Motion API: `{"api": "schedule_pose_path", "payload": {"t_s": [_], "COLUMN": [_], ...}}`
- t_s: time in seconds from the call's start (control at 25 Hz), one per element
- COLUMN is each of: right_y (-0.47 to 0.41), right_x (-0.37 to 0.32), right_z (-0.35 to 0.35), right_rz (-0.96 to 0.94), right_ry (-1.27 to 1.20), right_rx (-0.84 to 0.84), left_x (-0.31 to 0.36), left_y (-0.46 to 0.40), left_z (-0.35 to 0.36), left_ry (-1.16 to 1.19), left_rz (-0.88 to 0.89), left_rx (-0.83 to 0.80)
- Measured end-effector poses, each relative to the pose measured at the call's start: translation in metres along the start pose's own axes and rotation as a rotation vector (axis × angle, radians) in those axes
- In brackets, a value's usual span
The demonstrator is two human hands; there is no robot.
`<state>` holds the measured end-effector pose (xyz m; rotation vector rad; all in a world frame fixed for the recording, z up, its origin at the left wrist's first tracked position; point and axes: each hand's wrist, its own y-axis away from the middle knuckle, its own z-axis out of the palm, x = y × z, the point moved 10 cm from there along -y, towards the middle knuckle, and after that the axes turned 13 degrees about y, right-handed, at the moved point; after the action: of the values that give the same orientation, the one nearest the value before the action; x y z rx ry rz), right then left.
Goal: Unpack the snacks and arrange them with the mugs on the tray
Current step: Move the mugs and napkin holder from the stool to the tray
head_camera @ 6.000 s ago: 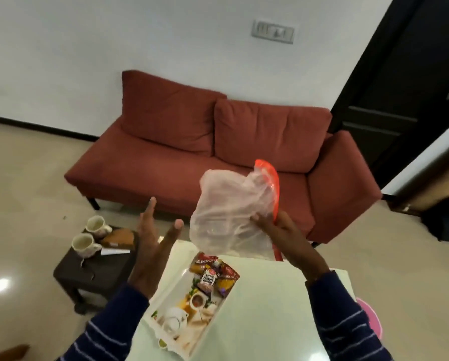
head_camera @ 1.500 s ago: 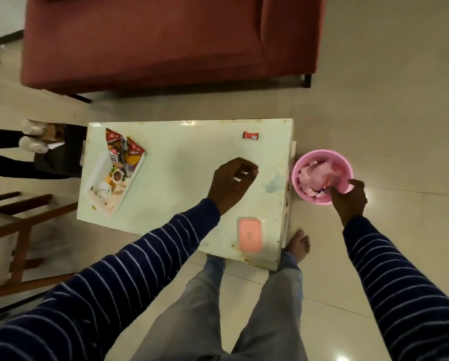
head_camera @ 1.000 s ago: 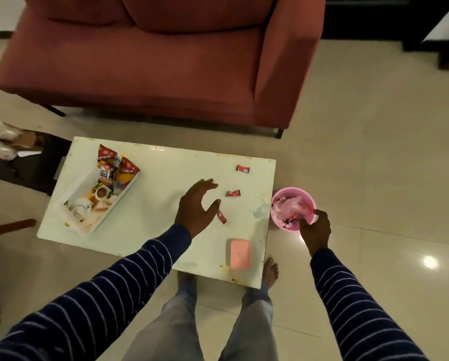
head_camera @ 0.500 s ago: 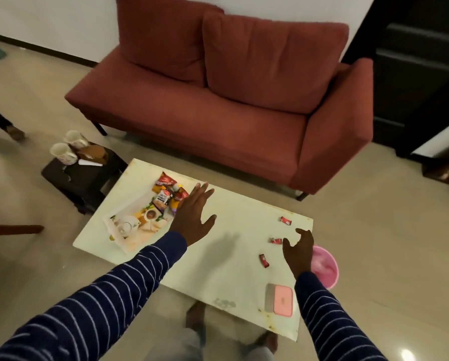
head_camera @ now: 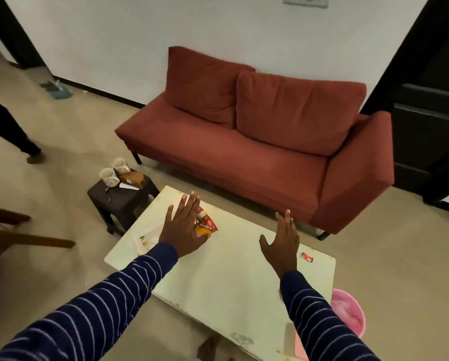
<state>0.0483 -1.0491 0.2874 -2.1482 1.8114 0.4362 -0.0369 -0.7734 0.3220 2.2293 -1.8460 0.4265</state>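
Red sofa (head_camera: 257, 142), pink bin (head_camera: 348, 315)

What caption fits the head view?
Open hands, left and right, over a table with snack packets; two mugs wait on a stool.

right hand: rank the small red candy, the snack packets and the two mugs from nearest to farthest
From the right hand:
1. Small red candy, on the table just right of it.
2. Snack packets, leftward, by the left hand.
3. Two mugs, on the dark stool, far left.

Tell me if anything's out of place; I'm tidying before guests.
Two white ceramic mugs stand on the dark low stool, not on the white tray. A small red wrapped candy lies loose near the pale table's right edge.
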Motion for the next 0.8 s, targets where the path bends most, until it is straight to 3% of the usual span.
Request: {"api": "schedule_pose_path", "payload": {"t_s": [0.36,0.8], "right_y": [-0.027,-0.079], "right_x": [-0.094,-0.293], "right_z": [0.021,0.139], "right_rz": [-0.149,-0.217], "right_ry": [0.163,0.336], "right_rx": [0.008,-0.011], "left_x": [-0.072,-0.310], "left_y": [-0.012,-0.054], "left_z": [-0.036,-0.073], "left_ry": [-0.045,-0.039], "left_rz": [-0.099,-0.181], "left_rx": [0.075,-0.032]}}
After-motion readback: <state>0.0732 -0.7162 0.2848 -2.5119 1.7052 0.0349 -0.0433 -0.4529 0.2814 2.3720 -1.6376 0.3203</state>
